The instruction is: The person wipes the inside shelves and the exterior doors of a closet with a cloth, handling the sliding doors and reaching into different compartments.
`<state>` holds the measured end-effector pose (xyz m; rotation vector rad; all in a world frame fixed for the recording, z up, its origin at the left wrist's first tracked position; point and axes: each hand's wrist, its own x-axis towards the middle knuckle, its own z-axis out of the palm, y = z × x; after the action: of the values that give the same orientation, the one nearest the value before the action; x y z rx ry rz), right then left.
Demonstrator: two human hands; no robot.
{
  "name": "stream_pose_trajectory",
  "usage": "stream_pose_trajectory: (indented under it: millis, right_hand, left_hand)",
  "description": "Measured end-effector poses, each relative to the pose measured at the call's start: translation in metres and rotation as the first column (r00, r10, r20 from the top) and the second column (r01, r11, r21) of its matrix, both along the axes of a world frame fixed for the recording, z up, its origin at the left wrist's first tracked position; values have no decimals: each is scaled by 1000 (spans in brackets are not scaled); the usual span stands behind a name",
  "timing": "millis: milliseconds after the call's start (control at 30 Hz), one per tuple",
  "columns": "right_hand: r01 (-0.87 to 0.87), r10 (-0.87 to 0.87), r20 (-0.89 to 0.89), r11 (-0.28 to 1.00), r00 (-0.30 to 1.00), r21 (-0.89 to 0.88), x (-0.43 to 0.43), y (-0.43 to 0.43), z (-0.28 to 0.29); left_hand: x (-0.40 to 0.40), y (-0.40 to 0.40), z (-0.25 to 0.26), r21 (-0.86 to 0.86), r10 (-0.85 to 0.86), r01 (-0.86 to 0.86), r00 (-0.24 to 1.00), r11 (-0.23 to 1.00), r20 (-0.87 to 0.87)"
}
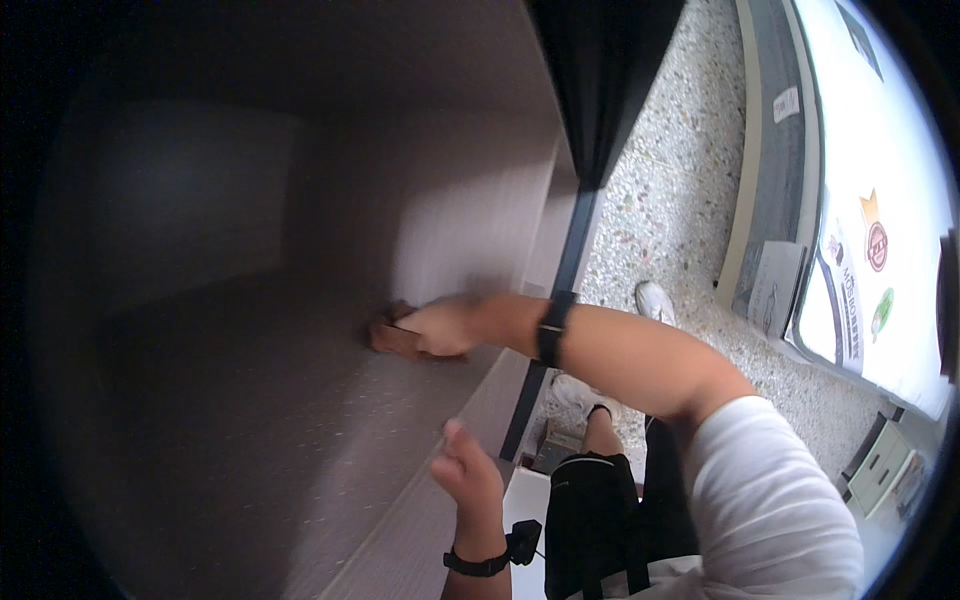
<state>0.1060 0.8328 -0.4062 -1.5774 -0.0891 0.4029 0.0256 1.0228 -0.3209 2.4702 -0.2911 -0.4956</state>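
Observation:
My right hand (442, 326) is closed on a reddish-brown cloth (397, 340), blurred, inside a deep, shadowed wood-grain cabinet or shelf compartment (352, 450). The cloth lies against the compartment's surface near an inner corner. Small whitish flecks are scattered over the surface below it. My left hand (469, 465) is near the compartment's front edge, lower in the picture, with its fingers partly curled and nothing visible in it. Dark straps circle both wrists, and a small black device sits at the left one.
A dark panel (615, 75) juts out at the top, joined to a dark edge strip (574, 240). Speckled terrazzo floor (667, 187) lies beyond. A white-topped counter or case (847, 300) with stickers stands at right. A pale drawer unit (877, 469) is farther back.

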Motion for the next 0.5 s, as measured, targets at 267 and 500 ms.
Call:
stream_pose_trajectory:
  millis: [267,500]
  right_hand:
    - [694,-632,306,699,712,-171,-158,-18,-34]
    - [744,-429,611,441,666,-501,-123,-5,-63]
  left_hand:
    - [-55,-8,-79,-314,-35,-210,779,926,-625]
    - [-40,-90,-61,-223,-411,449,890,865,197]
